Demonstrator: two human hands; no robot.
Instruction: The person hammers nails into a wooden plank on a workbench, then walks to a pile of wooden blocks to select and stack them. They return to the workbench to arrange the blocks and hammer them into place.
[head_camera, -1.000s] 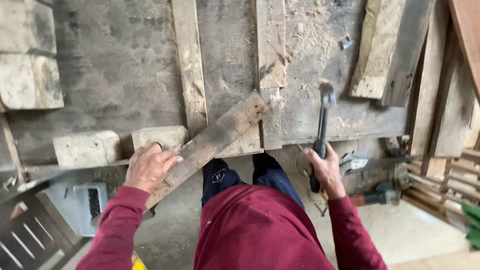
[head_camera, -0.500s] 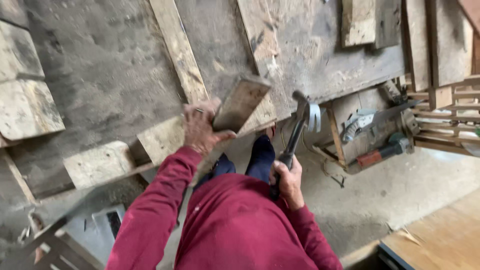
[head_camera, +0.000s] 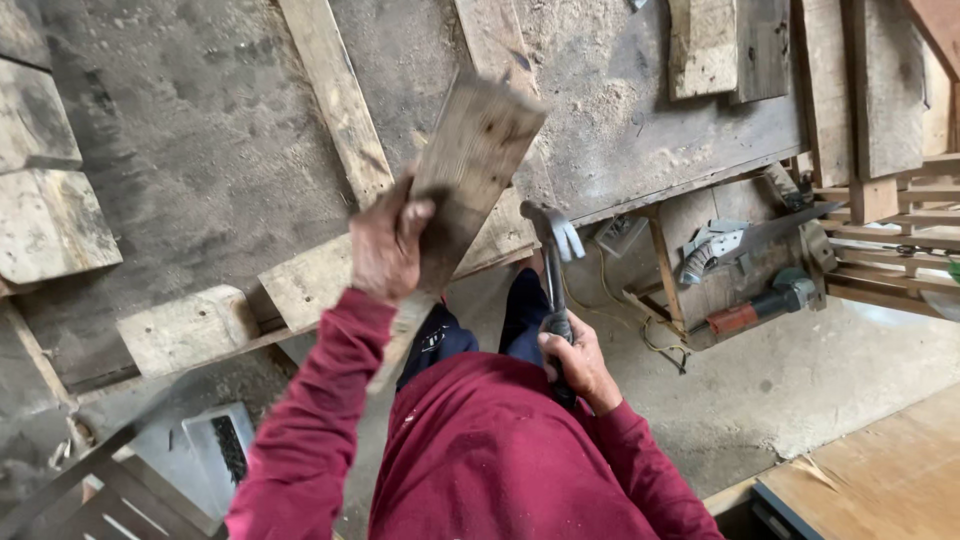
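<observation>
Gripping a weathered plank (head_camera: 470, 170) near its lower end, my left hand (head_camera: 385, 250) has it lifted clear of the dusty surface (head_camera: 180, 130), tilted up toward one o'clock. At four o'clock from it, my right hand (head_camera: 575, 360) is wrapped tight round the handle of a claw hammer (head_camera: 555, 240), head up, level with the surface edge. I judge the work barely begun: the plank is up, the hammer not touching it. Power tools (head_camera: 750, 290) lie at three o'clock.
</observation>
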